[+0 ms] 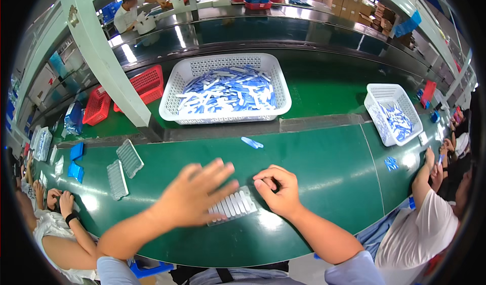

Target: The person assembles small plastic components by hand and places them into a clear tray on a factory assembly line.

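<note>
**Two hands at a clear tray on the green table**

At the far left of the frame, a neighbour's hands (59,201) work at the table (324,168) edge, with blue boxes (76,162) beside them. Just right of these lie two empty clear trays (124,168), side by side and well apart from the person's own hands.

Low in the centre, the left hand (195,194) lies blurred, its fingers (220,171) spread open and flat, holding nothing. Its fingertips cover the left end of the tray (234,205), a clear ribbed one filled with a row of white strips. The tray sits tilted between the two hands, its right end just below the right hand's knuckles.

The right hand (280,191) is curled closed, thumb and fingertips pinched together just above the tray's right end; whether they pinch anything I cannot tell.

Above the hands, mid-frame, a single blue strip (251,142) lies loose on the table. Behind it stands a large white basket (172,110) heaped with blue and white strips. At the right, a smaller white basket (377,120) holds fewer, and another neighbour's arm (422,181) rests on the table.
</note>
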Tool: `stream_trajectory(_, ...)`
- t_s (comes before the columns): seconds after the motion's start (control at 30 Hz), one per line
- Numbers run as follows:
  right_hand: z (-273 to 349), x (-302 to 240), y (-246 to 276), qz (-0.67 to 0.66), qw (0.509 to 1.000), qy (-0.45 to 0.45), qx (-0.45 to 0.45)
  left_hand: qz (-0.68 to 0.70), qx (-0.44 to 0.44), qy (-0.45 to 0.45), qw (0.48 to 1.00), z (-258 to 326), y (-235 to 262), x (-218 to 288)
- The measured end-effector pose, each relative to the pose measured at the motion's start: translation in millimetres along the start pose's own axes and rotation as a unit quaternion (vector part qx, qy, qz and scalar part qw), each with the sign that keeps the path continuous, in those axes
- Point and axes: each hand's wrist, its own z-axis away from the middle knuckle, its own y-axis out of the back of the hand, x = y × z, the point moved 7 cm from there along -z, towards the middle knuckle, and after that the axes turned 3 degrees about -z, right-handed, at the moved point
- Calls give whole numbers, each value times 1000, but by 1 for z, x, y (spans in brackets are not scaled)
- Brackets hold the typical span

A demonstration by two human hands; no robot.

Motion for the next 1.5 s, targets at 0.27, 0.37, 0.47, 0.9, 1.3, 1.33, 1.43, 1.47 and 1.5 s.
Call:
stream_trajectory(0.27, -1, 3, -9, -14, 999, -43, -6, 88, -35, 272, 958, -65, 5, -245)
stream_trajectory(0.37, 0, 5, -1, -13, 998, -53, -11, 9, -250, 313, 916, -93, -61, -289)
stream_trajectory(0.47, 3, 11, 4, -16, 998, -50, -23, 15, -331, 397, 856, -112, -73, -304)
stream_trajectory(0.9, 0, 8, -3, -23, 995, -58, -73, 45, -238, 375, 895, -132, -65, -347)
stream_trajectory(1.3, -2, 4, -10, -16, 994, -67, -85, 62, -180, 327, 926, -143, -70, -364)
stream_trajectory(1.33, -3, 4, -9, -15, 994, -65, -86, 63, -179, 328, 926, -146, -71, -361)
stream_trajectory(1.43, 0, 4, -6, -8, 993, -75, -88, 1, -194, 298, 935, -157, -69, -355)
stream_trajectory(1.47, 5, 9, -7, 24, 989, -92, -112, -2, -192, 299, 935, -158, -66, -355)
stream_trajectory(1.5, 8, 12, -9, 57, 983, -108, -135, 5, -216, 306, 927, -157, -69, -354)
